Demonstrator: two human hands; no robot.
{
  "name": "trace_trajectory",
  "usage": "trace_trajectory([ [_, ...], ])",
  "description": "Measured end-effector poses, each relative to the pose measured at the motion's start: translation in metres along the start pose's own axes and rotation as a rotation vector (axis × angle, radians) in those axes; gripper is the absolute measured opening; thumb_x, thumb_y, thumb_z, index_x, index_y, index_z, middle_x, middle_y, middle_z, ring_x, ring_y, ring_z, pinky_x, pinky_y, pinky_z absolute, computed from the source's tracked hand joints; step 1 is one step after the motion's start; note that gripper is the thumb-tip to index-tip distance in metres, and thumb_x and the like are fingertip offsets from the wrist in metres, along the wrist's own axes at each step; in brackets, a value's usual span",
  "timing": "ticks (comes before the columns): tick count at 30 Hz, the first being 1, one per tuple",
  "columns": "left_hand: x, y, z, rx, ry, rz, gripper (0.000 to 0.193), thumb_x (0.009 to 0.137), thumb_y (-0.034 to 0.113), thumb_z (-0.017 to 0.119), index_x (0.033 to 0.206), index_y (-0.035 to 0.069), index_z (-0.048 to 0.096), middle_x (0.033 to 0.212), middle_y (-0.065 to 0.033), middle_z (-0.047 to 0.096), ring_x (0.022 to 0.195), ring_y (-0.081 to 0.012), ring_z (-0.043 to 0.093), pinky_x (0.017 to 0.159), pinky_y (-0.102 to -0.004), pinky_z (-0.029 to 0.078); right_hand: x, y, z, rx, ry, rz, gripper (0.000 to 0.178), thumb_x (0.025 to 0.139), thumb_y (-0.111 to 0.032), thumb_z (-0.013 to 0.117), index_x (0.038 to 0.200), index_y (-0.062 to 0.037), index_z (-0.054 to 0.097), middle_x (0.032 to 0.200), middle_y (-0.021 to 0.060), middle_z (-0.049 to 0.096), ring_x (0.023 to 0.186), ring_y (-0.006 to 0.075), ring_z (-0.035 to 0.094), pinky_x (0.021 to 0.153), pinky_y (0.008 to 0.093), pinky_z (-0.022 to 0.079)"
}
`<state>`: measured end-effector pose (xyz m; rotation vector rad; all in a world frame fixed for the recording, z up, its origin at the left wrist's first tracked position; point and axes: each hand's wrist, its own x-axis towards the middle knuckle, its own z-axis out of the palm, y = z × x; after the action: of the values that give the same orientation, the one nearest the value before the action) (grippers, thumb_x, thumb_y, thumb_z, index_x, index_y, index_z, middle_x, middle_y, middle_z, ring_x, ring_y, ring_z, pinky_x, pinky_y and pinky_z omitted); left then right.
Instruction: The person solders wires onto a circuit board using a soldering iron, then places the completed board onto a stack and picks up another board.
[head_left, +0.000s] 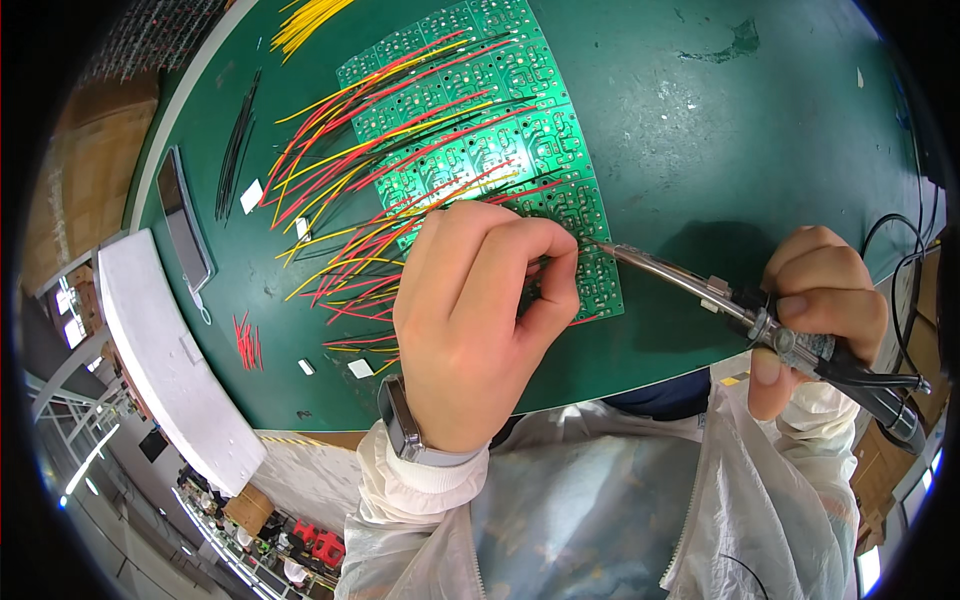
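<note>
Far left: white foam slab at the edge of the green surface; beside it a flat dark tray, contents not readable. A bundle of black wires lies further in, with small white tags and a few short red wire bits near it. Loose yellow wires at the top edge.

Centre: green circuit boards laid in a panel, running from top centre down toward the hands. Each board shows pale printed traces and solder pads. Red, yellow and black wires fan out leftward from the boards over the surface.

Left hand rests on the lower boards, fingers curled together and pinched at the board edge; what they pinch is hidden. A watch sits on that wrist.

Right: soldering iron, metal tip touching the lower boards just beside the left fingertips. Right hand has its fingers clamped round the iron's handle, its black cord looping off right.
</note>
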<state>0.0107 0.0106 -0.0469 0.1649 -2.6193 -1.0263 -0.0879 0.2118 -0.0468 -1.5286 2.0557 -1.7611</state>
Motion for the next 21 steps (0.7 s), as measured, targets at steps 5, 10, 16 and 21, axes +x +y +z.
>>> trace_trajectory([
  [5, -0.0006, 0.0005, -0.0006, 0.008, -0.003, -0.004, 0.017, 0.063, -0.009, 0.064, 0.076, 0.0, 0.056, 0.074, -0.0057, 0.052, 0.06, -0.0124, 0.051, 0.054, -0.0222, 0.043, -0.001, 0.0015, 0.0014, 0.004, 0.011, -0.01, 0.036, 0.068, -0.022, 0.07, 0.085, -0.0045, 0.043, 0.071, 0.0072, 0.044, 0.054, 0.0157, 0.042, 0.046, 0.0262, 0.032],
  [10, -0.0001, 0.0014, 0.0001, 0.003, -0.004, -0.011, 0.018, 0.063, -0.009, 0.064, 0.075, 0.001, 0.056, 0.075, -0.0054, 0.051, 0.06, -0.0123, 0.051, 0.054, -0.0224, 0.043, -0.0015, 0.0012, 0.0008, 0.006, 0.021, -0.019, 0.036, 0.068, -0.022, 0.07, 0.085, -0.0043, 0.043, 0.07, 0.0075, 0.044, 0.054, 0.0158, 0.042, 0.046, 0.0263, 0.032],
  [16, -0.0009, 0.0006, -0.0007, 0.031, -0.005, -0.001, 0.019, 0.062, -0.009, 0.064, 0.076, 0.001, 0.056, 0.074, -0.0054, 0.051, 0.06, -0.0126, 0.051, 0.054, -0.0227, 0.043, -0.0023, -0.0017, 0.0041, -0.011, 0.048, -0.008, 0.036, 0.07, -0.023, 0.07, 0.084, -0.0048, 0.042, 0.07, 0.0076, 0.043, 0.054, 0.0155, 0.041, 0.046, 0.0264, 0.032],
  [21, -0.0007, -0.0004, 0.0005, 0.03, 0.007, 0.022, 0.019, 0.061, -0.009, 0.065, 0.075, 0.001, 0.056, 0.074, -0.0054, 0.051, 0.06, -0.0133, 0.051, 0.053, -0.0233, 0.043, 0.0006, -0.0007, 0.0026, 0.02, 0.135, -0.027, 0.033, 0.067, -0.016, 0.07, 0.083, -0.002, 0.045, 0.07, 0.0095, 0.047, 0.053, 0.0158, 0.043, 0.044, 0.024, 0.036],
])
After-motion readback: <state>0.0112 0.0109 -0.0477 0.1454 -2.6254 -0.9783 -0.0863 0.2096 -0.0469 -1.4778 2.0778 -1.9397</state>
